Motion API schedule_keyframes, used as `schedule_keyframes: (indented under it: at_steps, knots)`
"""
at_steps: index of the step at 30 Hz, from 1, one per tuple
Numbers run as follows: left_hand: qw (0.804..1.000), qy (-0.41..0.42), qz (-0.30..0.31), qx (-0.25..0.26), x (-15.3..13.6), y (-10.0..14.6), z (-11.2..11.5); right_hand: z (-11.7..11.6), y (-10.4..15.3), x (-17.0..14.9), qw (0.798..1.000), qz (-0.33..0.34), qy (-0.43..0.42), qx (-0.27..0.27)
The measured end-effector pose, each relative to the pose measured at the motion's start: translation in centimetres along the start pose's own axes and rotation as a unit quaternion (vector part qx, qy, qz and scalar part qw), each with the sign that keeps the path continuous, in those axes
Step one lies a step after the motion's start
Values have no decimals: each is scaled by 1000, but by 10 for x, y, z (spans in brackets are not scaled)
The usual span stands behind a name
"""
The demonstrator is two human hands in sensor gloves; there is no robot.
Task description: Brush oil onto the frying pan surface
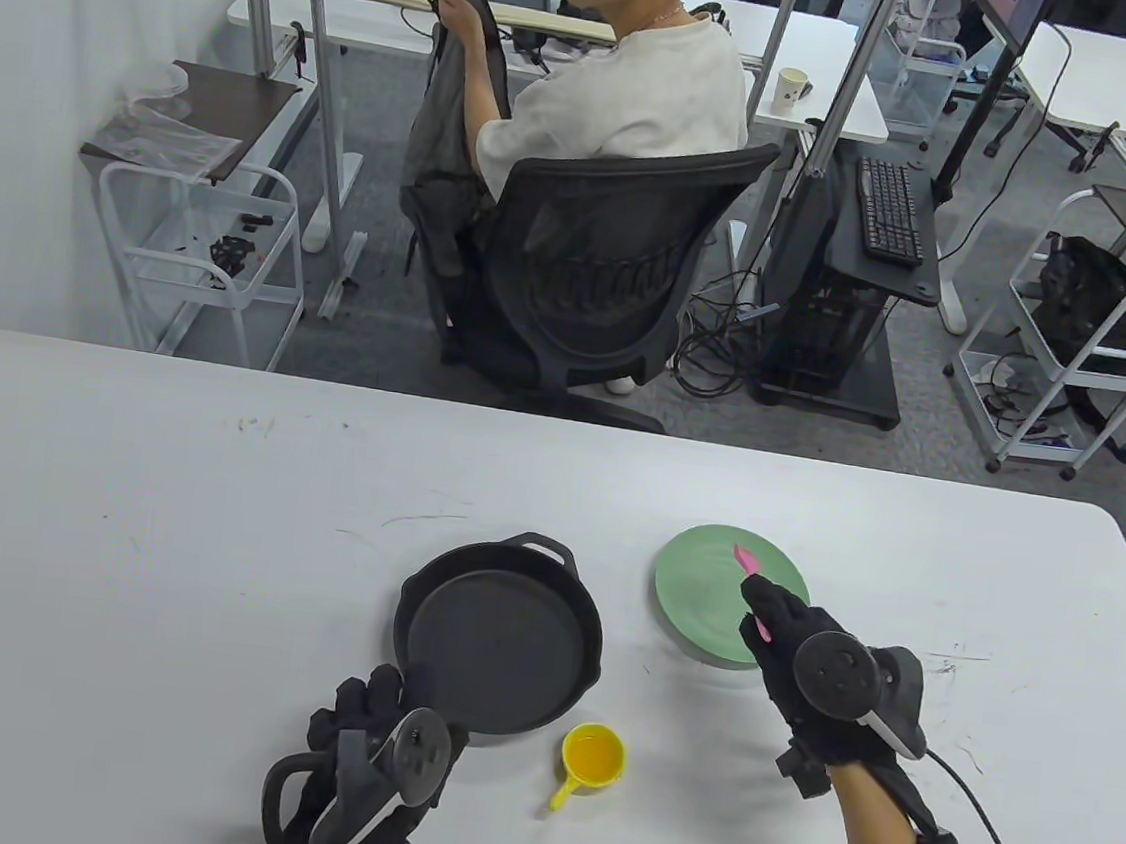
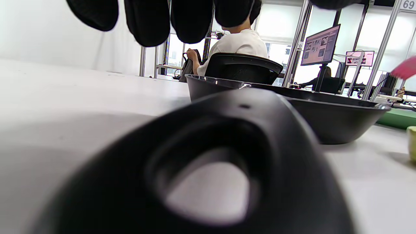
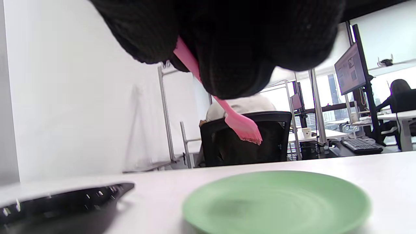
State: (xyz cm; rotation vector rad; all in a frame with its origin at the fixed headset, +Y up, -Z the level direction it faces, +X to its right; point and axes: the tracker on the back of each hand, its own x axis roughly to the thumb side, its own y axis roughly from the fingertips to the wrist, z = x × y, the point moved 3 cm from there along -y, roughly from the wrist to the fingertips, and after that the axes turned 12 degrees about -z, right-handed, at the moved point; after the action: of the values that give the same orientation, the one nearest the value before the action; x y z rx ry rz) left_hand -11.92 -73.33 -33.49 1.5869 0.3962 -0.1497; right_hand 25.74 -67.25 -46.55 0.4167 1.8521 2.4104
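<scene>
Right hand (image 1: 823, 671) fingers pinch the pink brush (image 1: 745, 562) above the green plate (image 1: 695, 597), ready for oil (image 1: 593, 755). Left hand (image 1: 377, 754) fingers, grip unclear, steady the frying pan (image 1: 499, 652) just ahead.

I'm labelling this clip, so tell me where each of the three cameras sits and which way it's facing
Table view: high above the near edge, looking down and across the table to the office; shows both gloved hands, left hand at the frying pan, right hand holding the pink brush over the green plate.
Left wrist view: low by the table, facing along the pan's handle; fingers hang above.
Right wrist view: low, facing across the plate; fingers grip the brush.
Shared: pan, plate and brush appear in all three.
</scene>
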Motion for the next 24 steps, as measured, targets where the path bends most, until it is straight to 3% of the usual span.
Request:
schedule_keyframes:
  at_steps: [13,24]
  knots:
    - [1000,12,-4,10,-4,0,-3,-63,-1,-2,989,31,130,68]
    - [1000,14,1,8,-3,-1,-3,-82,7,1,970,17,169,171]
